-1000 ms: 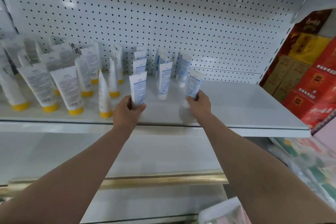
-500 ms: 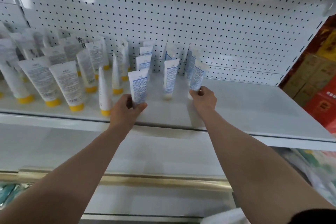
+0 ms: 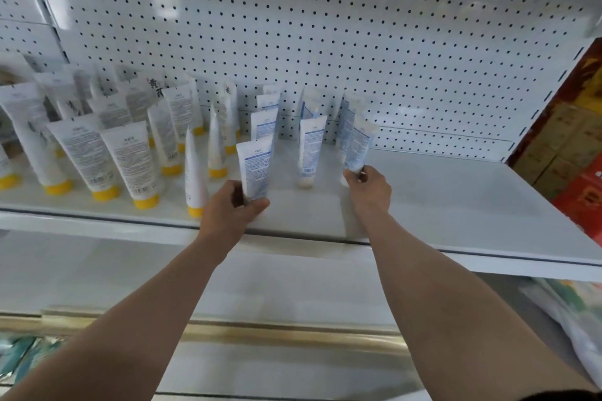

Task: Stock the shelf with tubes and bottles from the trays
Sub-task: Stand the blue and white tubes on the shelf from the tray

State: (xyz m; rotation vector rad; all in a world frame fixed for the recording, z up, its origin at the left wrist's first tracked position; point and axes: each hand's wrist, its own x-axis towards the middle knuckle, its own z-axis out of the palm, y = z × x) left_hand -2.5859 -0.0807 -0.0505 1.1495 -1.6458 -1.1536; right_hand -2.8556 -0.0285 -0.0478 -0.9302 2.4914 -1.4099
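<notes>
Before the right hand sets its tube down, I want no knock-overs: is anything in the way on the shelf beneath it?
Nothing visible. The right hand holds its blue-label tube over bare shelf. The nearest standing tube is to its left, apart; others stand close behind.

White shelf [image 3: 456, 205] with upright yellow-capped tubes [image 3: 130, 159] and seemingly white-capped blue-labelled tubes [image 3: 311, 150]

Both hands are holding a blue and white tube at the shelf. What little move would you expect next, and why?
Probably the right hand sets its blue-and-white plastic tube down cap-first and lets go. The tube leans, held near its cap just above the white metal shelf, in front of a row of like tubes. The left hand grips another tube nearer the front edge.
</notes>
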